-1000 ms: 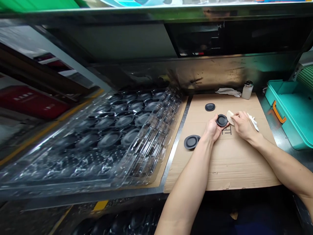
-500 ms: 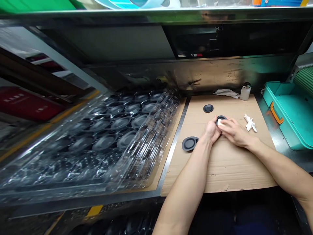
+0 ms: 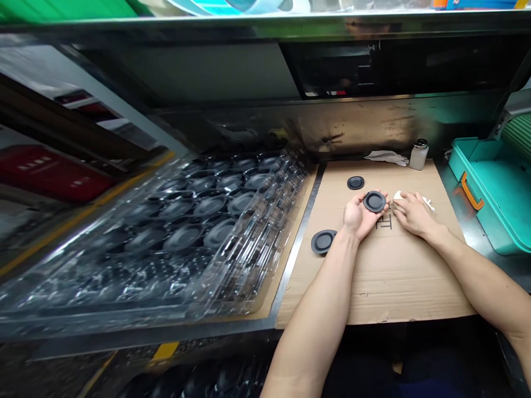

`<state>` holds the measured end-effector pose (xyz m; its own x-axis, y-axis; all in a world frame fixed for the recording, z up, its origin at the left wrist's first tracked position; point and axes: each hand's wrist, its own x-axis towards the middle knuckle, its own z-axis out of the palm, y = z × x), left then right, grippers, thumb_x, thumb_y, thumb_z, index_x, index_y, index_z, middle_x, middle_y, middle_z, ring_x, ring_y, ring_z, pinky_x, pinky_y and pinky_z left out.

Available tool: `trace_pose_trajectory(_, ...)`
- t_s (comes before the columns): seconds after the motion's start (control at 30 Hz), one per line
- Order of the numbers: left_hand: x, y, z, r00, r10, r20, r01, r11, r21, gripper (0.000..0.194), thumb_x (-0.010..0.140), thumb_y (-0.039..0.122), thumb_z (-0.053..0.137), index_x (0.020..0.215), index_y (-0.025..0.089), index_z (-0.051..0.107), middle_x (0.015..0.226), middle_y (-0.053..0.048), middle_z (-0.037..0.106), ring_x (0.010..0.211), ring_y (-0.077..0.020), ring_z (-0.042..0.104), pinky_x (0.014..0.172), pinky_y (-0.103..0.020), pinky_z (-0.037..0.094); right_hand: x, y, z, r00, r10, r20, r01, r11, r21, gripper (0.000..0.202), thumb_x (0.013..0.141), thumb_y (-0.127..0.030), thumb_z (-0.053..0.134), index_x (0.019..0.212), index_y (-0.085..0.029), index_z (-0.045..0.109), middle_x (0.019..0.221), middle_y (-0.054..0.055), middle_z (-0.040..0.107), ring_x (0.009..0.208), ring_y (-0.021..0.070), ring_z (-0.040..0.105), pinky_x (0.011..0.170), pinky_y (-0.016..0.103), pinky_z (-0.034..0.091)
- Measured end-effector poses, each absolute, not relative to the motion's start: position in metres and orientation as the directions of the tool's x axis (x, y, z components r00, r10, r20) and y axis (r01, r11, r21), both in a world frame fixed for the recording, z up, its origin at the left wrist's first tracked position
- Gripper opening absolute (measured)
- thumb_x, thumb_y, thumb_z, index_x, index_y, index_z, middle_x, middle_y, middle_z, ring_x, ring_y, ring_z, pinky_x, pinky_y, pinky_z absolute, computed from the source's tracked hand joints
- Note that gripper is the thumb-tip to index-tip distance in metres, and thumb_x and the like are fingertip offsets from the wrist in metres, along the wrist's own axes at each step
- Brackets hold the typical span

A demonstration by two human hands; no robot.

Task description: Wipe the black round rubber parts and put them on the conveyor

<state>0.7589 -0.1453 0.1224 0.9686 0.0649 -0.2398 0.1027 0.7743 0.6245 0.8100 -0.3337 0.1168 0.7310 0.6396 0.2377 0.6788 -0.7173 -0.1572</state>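
Note:
My left hand (image 3: 362,220) holds a black oval plastic part (image 3: 374,202) face up over the cardboard, fingers curled under its rim. To its right, my right hand (image 3: 412,214) is palm down with a small white cloth (image 3: 398,195) at its fingertips, apart from the part. Partly hidden behind that hand lies another crumpled white cloth (image 3: 430,204). Two more black parts rest on the cardboard sheet (image 3: 398,287): a smaller oval one (image 3: 355,183) farther back, and a larger one (image 3: 323,242) beside my left forearm.
Clear plastic trays (image 3: 249,265) with several black parts fill the left side. A capped bottle (image 3: 418,155) and a white glove (image 3: 386,157) lie toward the back. On the right is a teal bin (image 3: 493,207) with an orange handle. A metal shelf edge (image 3: 265,27) spans above.
My right hand has moved right, off the black part, with the white cloth. My left hand has opened out flatter, showing the part's face. Dark markings on the cardboard are now visible.

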Motion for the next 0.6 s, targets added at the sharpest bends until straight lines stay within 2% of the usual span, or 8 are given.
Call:
trace_pose_trajectory(0.07,0.759,-0.151,0.12,0.974,0.166,-0.152,0.005,0.659,0.752,0.031,0.097,0.036,0.05,0.113,0.013,0.064,0.121,-0.019,0.072,0.115,-0.0282,0.07,0.1,-0.044,0.056,0.81,-0.334,0.116,0.739,0.633,0.232,0.671,-0.721,-0.172,0.033,0.102,-0.036,0.051,0.127,-0.025,0.07,0.144,0.012,0.058,0.123,0.0309,0.051,0.106,0.044,0.041)
trace_pose_trajectory(0.1,0.759,-0.154,0.118,0.966,0.25,-0.07,-0.08,0.546,0.834,0.034,0.094,0.038,0.059,0.118,0.014,0.063,0.124,-0.018,0.071,0.118,-0.0276,0.069,0.104,-0.044,0.054,0.811,-0.334,0.116,0.741,0.631,0.229,0.669,-0.721,-0.178,0.033,0.102,-0.036,0.051,0.128,-0.026,0.07,0.142,0.012,0.059,0.122,0.0302,0.051,0.106,0.044,0.041)
trace_pose_trajectory(0.17,0.757,-0.161,0.113,0.901,0.397,0.173,-0.269,0.2,0.942,0.055,0.084,0.04,0.077,0.131,0.017,0.058,0.131,-0.016,0.067,0.126,-0.027,0.065,0.112,-0.043,0.048,0.813,-0.335,0.116,0.745,0.628,0.225,0.665,-0.724,-0.182,0.034,0.103,-0.037,0.05,0.128,-0.026,0.069,0.138,0.012,0.061,0.121,0.0299,0.052,0.106,0.043,0.041)
trace_pose_trajectory(0.23,0.754,-0.167,0.11,0.812,0.412,0.413,-0.381,-0.16,0.911,0.079,0.075,0.038,0.088,0.143,0.022,0.051,0.137,-0.014,0.064,0.133,-0.0269,0.059,0.118,-0.042,0.043,0.814,-0.335,0.115,0.75,0.621,0.226,0.659,-0.731,-0.178,0.035,0.104,-0.037,0.048,0.129,-0.025,0.069,0.137,0.013,0.062,0.12,0.0308,0.053,0.104,0.043,0.042)
trace_pose_trajectory(0.3,0.75,-0.17,0.11,0.766,0.352,0.538,-0.412,-0.372,0.831,0.089,0.075,0.037,0.089,0.15,0.025,0.044,0.14,-0.013,0.063,0.136,-0.0272,0.057,0.121,-0.043,0.04,0.814,-0.335,0.114,0.753,0.615,0.234,0.654,-0.736,-0.173,0.037,0.105,-0.036,0.045,0.13,-0.024,0.068,0.137,0.014,0.062,0.12,0.0315,0.053,0.103,0.043,0.043)
trace_pose_trajectory(0.4,0.742,-0.173,0.117,0.778,0.318,0.542,-0.398,-0.418,0.817,0.089,0.079,0.036,0.086,0.154,0.026,0.039,0.142,-0.013,0.061,0.138,-0.028,0.054,0.122,-0.043,0.038,0.814,-0.335,0.114,0.743,0.624,0.241,0.665,-0.728,-0.164,0.038,0.105,-0.035,0.044,0.132,-0.023,0.068,0.137,0.014,0.062,0.118,0.0315,0.053,0.103,0.043,0.043)
trace_pose_trajectory(0.5,0.735,-0.176,0.129,0.831,0.328,0.45,-0.364,-0.292,0.884,0.08,0.08,0.032,0.085,0.151,0.028,0.046,0.148,-0.013,0.057,0.144,-0.0287,0.047,0.125,-0.041,0.033,0.813,-0.335,0.116,0.737,0.634,0.234,0.673,-0.722,-0.163,0.038,0.104,-0.033,0.044,0.131,-0.023,0.068,0.134,0.014,0.063,0.116,0.0317,0.054,0.101,0.043,0.044)
trace_pose_trajectory(0.6,0.733,-0.177,0.134,0.86,0.354,0.366,-0.33,-0.159,0.93,0.068,0.073,0.028,0.089,0.134,0.027,0.06,0.146,-0.012,0.058,0.145,-0.0311,0.043,0.123,-0.039,0.033,0.812,-0.334,0.118,0.749,0.623,0.225,0.66,-0.732,-0.169,0.039,0.104,-0.034,0.044,0.134,-0.023,0.067,0.135,0.015,0.063,0.116,0.0333,0.053,0.098,0.045,0.045)
